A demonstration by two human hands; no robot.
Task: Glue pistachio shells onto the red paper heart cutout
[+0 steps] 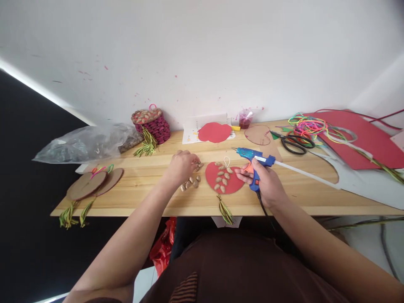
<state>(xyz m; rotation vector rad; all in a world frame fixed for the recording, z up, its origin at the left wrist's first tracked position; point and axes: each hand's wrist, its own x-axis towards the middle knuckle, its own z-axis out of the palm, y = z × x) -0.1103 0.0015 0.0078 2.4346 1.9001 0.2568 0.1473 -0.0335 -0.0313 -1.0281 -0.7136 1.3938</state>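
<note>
A: Start at the fingers. What is the right hand (263, 181) doing?

B: It is clenched around the grip of a blue glue gun (255, 162), with one finger on the orange trigger. The nozzle points left and away, above the top edge of a red paper disc (224, 179). A white glue stick pokes out of the back of the gun to the right, and its black cord drops off the table's near edge.

A: And the left hand (181, 167)?

B: It rests palm down on the wooden table (151, 198), fingers curled over a small scatter of nut shells (191, 183). It seems to pinch one at the fingertips, but the view is too small to be sure.

A: Where does the disc lie?

B: Flat on the table between the two hands, near the front edge. Rows of shells sit on it, a white loop shows at its top, and a green and yellow tassel (225, 212) hangs from its bottom over the edge.

A: What lies further out?

B: Black scissors (295, 143) and a tangle of neon cords (311, 126) are to the right, beside a large red sheet (366, 141). Against the wall stands a woven basket (151, 124), with a clear plastic bag (85, 143) to its left. Brown cardboard discs (93, 183) with tassels lie at the table's left end.
</note>
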